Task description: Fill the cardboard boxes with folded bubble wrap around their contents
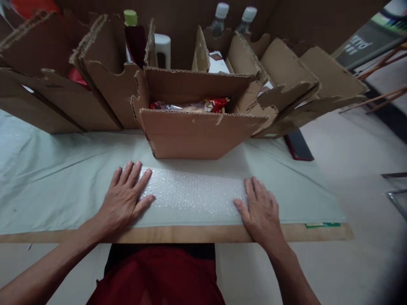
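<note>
A sheet of clear bubble wrap [193, 192] lies flat on the pale green cloth [73, 178] near the table's front edge. My left hand [125, 199] rests with spread fingers over the sheet's left end, holding nothing. At the right end, my right hand [262, 207] lies palm down, its thumb apart from the other fingers, touching the sheet's edge. Just behind the wrap stands a cardboard box [206, 135] with red and clear plastic packets [218, 104] inside.
More cardboard compartments [108, 89] line the back, holding a dark bottle with a green cap [135, 42], a white jug [163, 48] and two white-capped bottles [219, 21]. A dark phone [299, 145] lies at the right. Wood [190, 234] edges the table's front.
</note>
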`<state>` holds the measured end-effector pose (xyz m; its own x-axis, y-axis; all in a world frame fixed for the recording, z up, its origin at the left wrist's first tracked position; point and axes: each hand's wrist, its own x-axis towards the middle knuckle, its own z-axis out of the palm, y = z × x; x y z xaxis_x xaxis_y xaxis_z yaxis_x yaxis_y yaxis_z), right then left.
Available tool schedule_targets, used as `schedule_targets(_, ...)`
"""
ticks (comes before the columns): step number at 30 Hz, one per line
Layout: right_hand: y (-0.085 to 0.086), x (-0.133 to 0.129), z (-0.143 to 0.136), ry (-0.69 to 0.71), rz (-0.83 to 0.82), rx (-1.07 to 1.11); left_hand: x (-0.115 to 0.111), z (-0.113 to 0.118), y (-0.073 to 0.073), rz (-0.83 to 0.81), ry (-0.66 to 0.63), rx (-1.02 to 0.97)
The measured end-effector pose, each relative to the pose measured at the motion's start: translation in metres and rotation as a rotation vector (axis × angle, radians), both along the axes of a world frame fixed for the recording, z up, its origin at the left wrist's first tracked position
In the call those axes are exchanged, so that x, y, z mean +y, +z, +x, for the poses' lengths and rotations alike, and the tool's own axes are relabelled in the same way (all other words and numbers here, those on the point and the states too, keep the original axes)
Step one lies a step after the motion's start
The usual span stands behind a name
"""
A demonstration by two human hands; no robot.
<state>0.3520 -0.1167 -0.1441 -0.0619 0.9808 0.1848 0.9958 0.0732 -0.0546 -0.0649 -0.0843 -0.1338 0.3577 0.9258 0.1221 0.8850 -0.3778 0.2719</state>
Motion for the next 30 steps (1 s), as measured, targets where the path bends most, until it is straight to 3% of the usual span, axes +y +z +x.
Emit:
schedule_targets(3,0.013,-0.001,0.001,-0.096,0.112,0.049,-0.006,0.006,0.010,0.055,0.001,-0.010)
schedule_targets(5,0.027,0.003,-0.021,-0.047,0.197,0.101,-0.009,0.021,0.021,0.110,-0.045,-0.041)
schedule_targets(8,0.038,0.013,-0.081,0.234,0.200,0.178,-0.008,0.052,0.030,0.166,-0.199,-0.094)
schedule_targets(10,0.036,0.020,-0.121,0.438,0.085,0.199,-0.002,0.066,0.027,0.146,-0.314,-0.073)
schedule_targets(12,0.027,0.026,-0.141,0.568,-0.038,0.197,0.004,0.067,0.018,0.085,-0.372,-0.013)
schedule_targets(15,0.011,0.027,-0.122,0.569,-0.082,0.167,0.006,0.040,0.006,0.001,-0.306,0.048)
schedule_targets(18,0.001,0.019,-0.062,0.423,-0.008,0.123,-0.002,-0.001,0.003,-0.012,-0.223,0.036)
schedule_targets(21,0.003,0.010,-0.006,0.237,0.046,0.103,-0.007,-0.030,0.006,0.034,-0.126,-0.026)
schedule_targets(23,0.008,0.010,0.014,0.137,0.063,0.116,-0.002,-0.038,0.008,0.086,-0.023,-0.069)
schedule_targets(26,0.016,0.020,0.017,0.084,0.071,0.147,0.015,-0.038,0.008,0.121,0.083,-0.078)
schedule_targets(30,0.016,0.038,-0.001,0.126,0.015,0.163,0.039,-0.025,0.005,0.026,0.106,-0.067)
